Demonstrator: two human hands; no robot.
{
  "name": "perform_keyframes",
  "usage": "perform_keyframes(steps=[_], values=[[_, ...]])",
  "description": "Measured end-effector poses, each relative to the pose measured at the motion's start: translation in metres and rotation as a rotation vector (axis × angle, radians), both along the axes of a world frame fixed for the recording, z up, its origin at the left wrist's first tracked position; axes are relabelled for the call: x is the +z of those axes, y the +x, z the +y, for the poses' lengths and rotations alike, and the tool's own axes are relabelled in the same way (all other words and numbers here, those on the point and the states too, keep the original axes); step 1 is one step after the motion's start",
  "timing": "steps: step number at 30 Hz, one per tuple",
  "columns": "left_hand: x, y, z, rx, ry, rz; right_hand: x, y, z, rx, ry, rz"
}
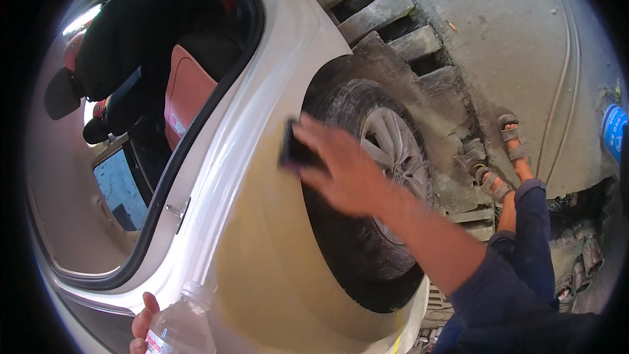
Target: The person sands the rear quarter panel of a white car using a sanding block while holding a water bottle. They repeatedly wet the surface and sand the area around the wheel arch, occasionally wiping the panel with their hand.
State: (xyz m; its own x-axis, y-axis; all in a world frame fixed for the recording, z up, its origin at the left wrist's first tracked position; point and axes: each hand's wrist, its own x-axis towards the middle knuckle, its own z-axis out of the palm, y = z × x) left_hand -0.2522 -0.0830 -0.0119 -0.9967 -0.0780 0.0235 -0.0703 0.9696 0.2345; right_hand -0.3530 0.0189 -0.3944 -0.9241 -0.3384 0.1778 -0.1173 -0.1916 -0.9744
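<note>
Rubbing step, apparently: right hand [344, 174] clamped on dark block [293, 147], tan panel [262, 249] beneath that hand; left hand [143, 323] wrapped round bottle [187, 322]. Next stroke should need flat, even pressure.

Right fingers [316, 136] hold dark block [289, 147] at tan panel [262, 242] beside wheel [385, 130]; left fingers [142, 322] grip clear bottle [187, 325].

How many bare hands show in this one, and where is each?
2: the left hand at the lower left, partly hidden, holding a clear bottle; the right hand near the middle, holding a dark block at the tan car panel.
</note>
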Motion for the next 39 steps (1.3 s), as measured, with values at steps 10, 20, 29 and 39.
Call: perform_keyframes(steps=[10,20,29,39], values=[[-0.024,-0.016,0.027,0.065,-0.325,0.178,0.016,0.034,0.009,0.021,-0.021,-0.001],[0.003,0.003,0.002,0.046,-0.154,-0.009,0.032,0.063,0.027,0.092,-0.012,-0.02],[0.014,0.007,-0.004,0.079,-0.218,-0.08,0.016,0.037,0.004,-0.001,0.057,0.011],[0.006,0.007,-0.009,0.036,-0.082,0.096,0.019,-0.003,-0.003,0.007,0.09,-0.211]])
